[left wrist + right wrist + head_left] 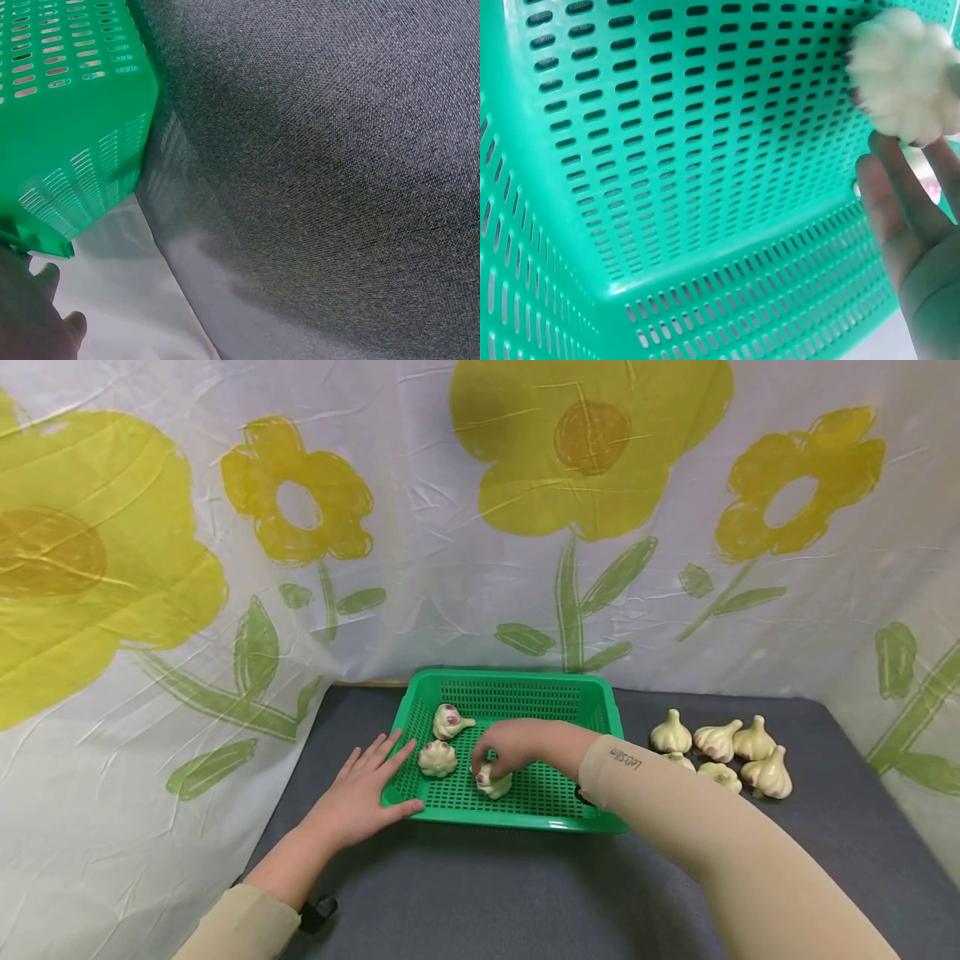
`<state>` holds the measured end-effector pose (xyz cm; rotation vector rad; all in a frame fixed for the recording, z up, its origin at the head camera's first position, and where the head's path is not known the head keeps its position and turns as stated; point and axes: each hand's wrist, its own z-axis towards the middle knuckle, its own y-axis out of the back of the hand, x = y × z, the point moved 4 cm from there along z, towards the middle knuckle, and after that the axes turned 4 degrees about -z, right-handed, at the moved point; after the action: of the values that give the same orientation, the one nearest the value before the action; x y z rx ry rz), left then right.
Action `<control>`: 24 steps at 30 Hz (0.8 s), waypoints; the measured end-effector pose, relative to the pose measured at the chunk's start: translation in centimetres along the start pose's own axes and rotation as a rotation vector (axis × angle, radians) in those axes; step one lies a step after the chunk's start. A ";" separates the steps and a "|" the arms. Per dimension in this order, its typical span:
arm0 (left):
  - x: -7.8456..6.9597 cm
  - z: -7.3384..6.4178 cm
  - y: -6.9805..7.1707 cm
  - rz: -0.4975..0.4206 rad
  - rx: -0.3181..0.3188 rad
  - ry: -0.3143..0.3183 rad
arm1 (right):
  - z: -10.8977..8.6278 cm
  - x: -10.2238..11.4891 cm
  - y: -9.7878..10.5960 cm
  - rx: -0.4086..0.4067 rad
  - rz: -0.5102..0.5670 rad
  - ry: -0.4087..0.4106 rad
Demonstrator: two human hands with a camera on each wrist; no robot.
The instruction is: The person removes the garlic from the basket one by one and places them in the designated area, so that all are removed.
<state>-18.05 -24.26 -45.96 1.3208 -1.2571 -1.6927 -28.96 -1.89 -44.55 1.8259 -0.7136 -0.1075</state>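
Note:
A green plastic basket [517,819] with slotted walls stands on the dark cloth. My right hand [512,745] reaches down into it and grips a garlic bulb [494,785] by its upper part; the right wrist view shows the pale, ribbed bulb [904,79] held at the fingertips. Two more garlic bulbs lie inside at the left: one with a purple-marked stem end turned right [448,722], the other rounded [437,759]. My left hand [365,789], fingers spread and straight, rests against the basket's left rim. In the left wrist view only part of that hand [34,307] shows.
To the right of the basket several garlic bulbs [717,742] lie in a group on the dark cloth [495,893], some partly hidden behind my right forearm. A white curtain [420,568] with yellow flowers hangs behind and around the table.

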 end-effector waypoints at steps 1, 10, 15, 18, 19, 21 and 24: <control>0.0 0.0 0.0 0.000 -0.003 -0.003 | -0.1 -0.1 0.1 0.008 0.010 -0.011; -0.1 -0.1 0.1 -0.008 -0.008 -0.008 | -1.0 -1.1 0.3 0.034 0.010 -0.084; 0.0 -0.1 0.0 0.000 -0.006 -0.009 | -1.1 -1.4 0.1 -0.007 0.015 -0.070; 0.0 -0.1 -0.1 0.001 -0.004 -0.009 | -1.1 -1.6 0.1 -0.029 0.023 -0.070; 0.0 -0.1 -0.1 -0.003 -0.004 -0.009 | -1.1 -1.7 0.1 -0.035 0.027 -0.070; 0.0 -0.1 -0.1 -0.003 -0.004 -0.009 | -1.2 -1.8 0.1 -0.044 0.028 -0.073; 0.0 -0.1 -0.1 -0.003 -0.003 -0.009 | -1.3 -2.0 0.1 -0.043 0.016 -0.094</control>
<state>-17.94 -24.24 -46.00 1.3152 -1.2576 -1.7036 -30.09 0.21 -44.47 1.7828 -0.7861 -0.1984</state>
